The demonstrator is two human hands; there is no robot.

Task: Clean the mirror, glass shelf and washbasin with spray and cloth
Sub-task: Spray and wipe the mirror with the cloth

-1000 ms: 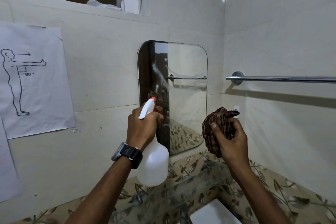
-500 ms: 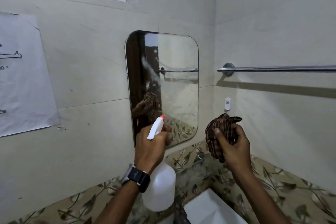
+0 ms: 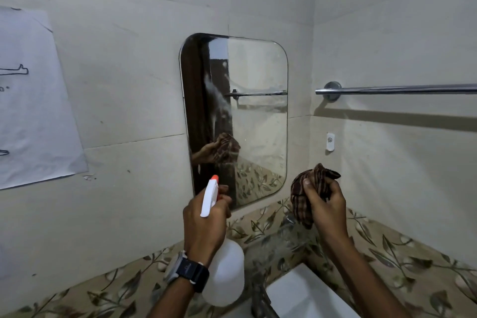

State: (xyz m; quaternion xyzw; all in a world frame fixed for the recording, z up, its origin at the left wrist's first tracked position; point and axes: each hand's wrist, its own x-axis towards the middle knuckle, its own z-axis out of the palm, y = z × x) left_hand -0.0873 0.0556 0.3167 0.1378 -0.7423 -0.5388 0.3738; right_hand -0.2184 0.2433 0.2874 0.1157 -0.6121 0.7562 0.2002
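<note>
A rounded mirror (image 3: 258, 116) hangs on the tiled wall, with a white streak of spray running down its left part. My left hand (image 3: 204, 224) grips a white spray bottle (image 3: 224, 273) with an orange nozzle pointed at the mirror's lower left corner. My right hand (image 3: 326, 209) holds a bunched brown checked cloth (image 3: 307, 191) just right of the mirror's lower edge. The white washbasin (image 3: 304, 294) shows at the bottom, below both hands. No glass shelf is in view.
A chrome towel rail (image 3: 402, 89) runs along the right wall. A paper sheet with a figure drawing (image 3: 31, 100) is taped on the left wall. A floral tile band (image 3: 402, 253) runs below the mirror. A tap (image 3: 260, 299) stands at the basin's back edge.
My left hand has lowered the spray bottle from the mirror's middle to its lower left corner. My view has shifted right and down. My right hand still holds the cloth beside the mirror.
</note>
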